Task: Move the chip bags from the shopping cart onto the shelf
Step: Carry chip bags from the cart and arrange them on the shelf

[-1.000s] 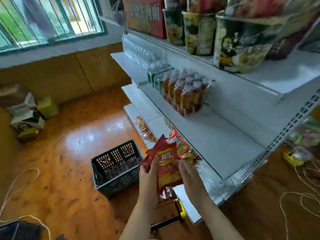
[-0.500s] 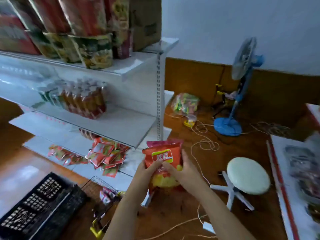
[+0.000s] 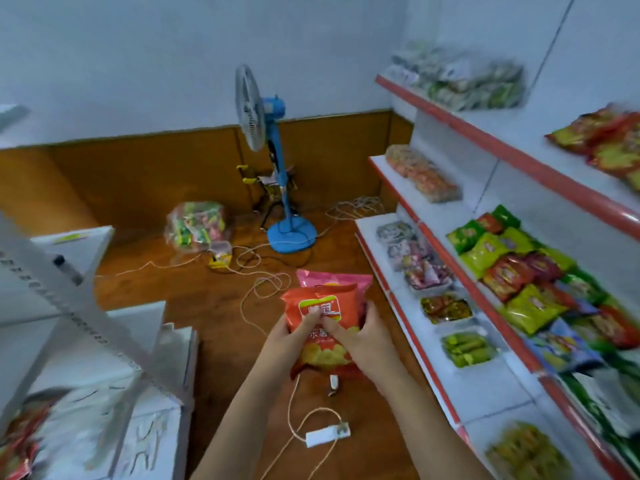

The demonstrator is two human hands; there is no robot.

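I hold two chip bags in front of me, above the wooden floor (image 3: 214,306). My left hand (image 3: 282,342) grips the orange chip bag (image 3: 320,327) at its left edge, thumb on the front. My right hand (image 3: 363,337) grips the same bag from the right side, fingers curled round its edge. A pink chip bag (image 3: 332,277) stands just behind the orange one, touching it; only its top shows.

To the right is a white shelf unit with red edges (image 3: 485,299). Its middle shelf carries many green and red snack bags (image 3: 512,265), and the lower shelf has small trays of packets (image 3: 446,308). At the far wall a blue standing fan (image 3: 273,161) stands on the floor, with a clear sack of coloured sweets (image 3: 195,225) near its base. Thin cords (image 3: 263,289) lie loose over the floor, and a white power strip (image 3: 323,436) lies below my hands. At the left edge is a second white shelf unit (image 3: 79,341), blurred.
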